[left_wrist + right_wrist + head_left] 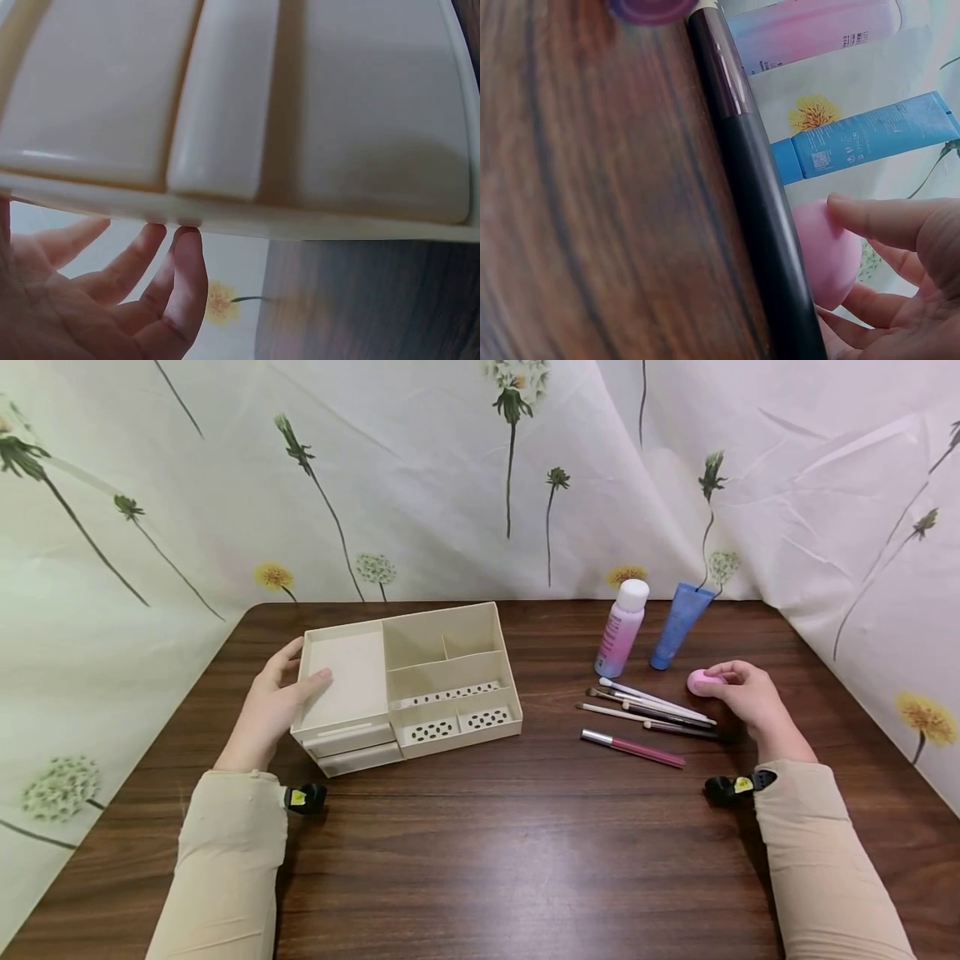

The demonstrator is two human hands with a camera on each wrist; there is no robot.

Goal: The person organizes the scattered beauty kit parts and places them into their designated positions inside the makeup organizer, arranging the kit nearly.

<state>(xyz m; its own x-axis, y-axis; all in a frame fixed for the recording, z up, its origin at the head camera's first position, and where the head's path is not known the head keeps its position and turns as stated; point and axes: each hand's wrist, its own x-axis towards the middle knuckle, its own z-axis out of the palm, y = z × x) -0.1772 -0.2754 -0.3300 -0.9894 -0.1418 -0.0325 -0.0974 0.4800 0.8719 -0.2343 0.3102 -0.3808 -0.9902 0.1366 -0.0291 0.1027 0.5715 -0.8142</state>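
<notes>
Printed matter on the tube and bottle, with tags at the wrists.
On the blue tube point(877, 137), in the right wrist view, we find a square code point(822, 160), small symbols, a volume mark that seems to read "60 ml", and fine print too small to read. The pink bottle point(817, 28) carries a barcode point(853, 39) and illegible lettering; we cannot decipher the yellow tag point(298, 797) on each wrist strap point(315, 799).

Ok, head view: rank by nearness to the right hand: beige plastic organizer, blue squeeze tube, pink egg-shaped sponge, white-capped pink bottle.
1. Sponge: in the right hand.
2. Tube: behind, to the left.
3. Bottle: left of the tube.
4. Organizer: far left.
</notes>
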